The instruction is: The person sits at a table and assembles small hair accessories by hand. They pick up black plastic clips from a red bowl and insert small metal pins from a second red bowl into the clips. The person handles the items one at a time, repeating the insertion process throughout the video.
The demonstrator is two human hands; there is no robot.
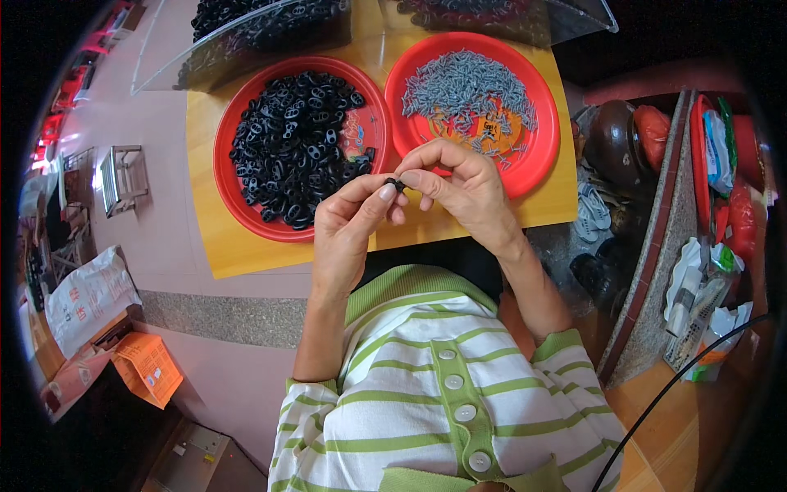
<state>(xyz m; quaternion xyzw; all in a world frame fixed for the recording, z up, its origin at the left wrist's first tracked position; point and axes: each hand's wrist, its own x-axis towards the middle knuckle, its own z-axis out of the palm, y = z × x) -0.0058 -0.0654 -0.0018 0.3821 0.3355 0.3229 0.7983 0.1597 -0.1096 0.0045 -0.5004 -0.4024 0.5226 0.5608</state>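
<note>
Over the front edge of the table, my two hands meet. My left hand pinches a small black plastic piece between thumb and fingers. From the other side, the thumb and index finger of my right hand close at the same piece; whatever lies between those fingertips is too small to make out. Behind my left hand, a red round tray holds a heap of black oval plastic pieces with two holes. Another red tray, behind my right hand, contains many small thin grey pieces.
Clear-walled bins of black pieces stand along the far side of the yellow table. A dark round jar and a stone-topped ledge are at the right. Leftward on the floor are a metal stool and a white sack.
</note>
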